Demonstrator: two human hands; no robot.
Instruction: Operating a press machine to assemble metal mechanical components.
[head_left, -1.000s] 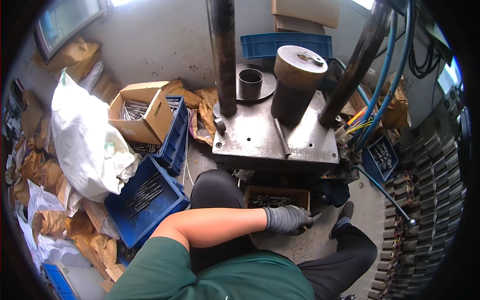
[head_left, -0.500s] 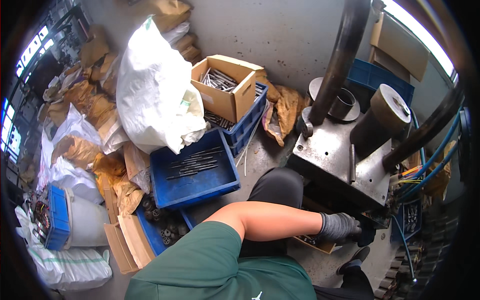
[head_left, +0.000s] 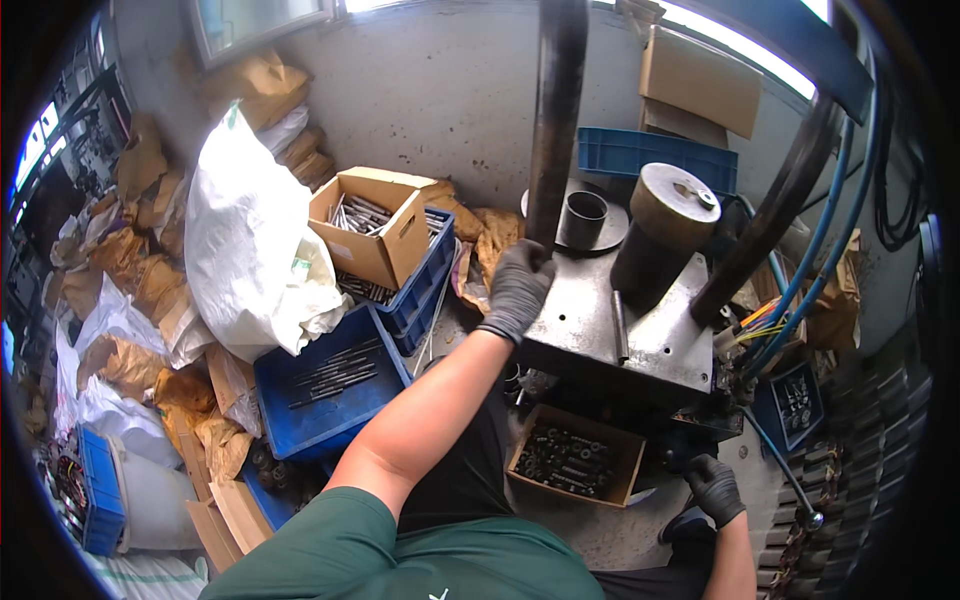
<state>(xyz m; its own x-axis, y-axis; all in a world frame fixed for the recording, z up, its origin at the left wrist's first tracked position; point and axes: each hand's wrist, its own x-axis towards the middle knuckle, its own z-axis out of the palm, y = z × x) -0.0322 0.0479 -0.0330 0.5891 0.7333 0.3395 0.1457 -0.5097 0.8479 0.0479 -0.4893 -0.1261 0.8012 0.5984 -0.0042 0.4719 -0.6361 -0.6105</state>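
My left hand (head_left: 520,290), in a grey glove, is at the left corner of the metal machine block (head_left: 575,335), against the foot of a dark upright post (head_left: 557,130). Its fingers are curled, and whatever they close on is hidden behind the glove. Low on the right, my right hand (head_left: 718,490), also gloved, has bent fingers beside a dark part under the block's front edge. What it grips there is too dark to make out. Between the two arms, a cardboard box (head_left: 637,460) holds several small dark metal parts.
A thick cylinder (head_left: 665,230) and a short metal rod (head_left: 620,325) stand on the block. To the left are a blue bin (head_left: 330,425) with metal rods, a carton of rods (head_left: 405,240) and a white sack (head_left: 245,230). Blue hoses (head_left: 800,310) hang at right.
My left hand has swung from the low right, by the block's front edge, up and left to the post. My right hand now shows. The view has shifted right, uncovering the cardboard box.
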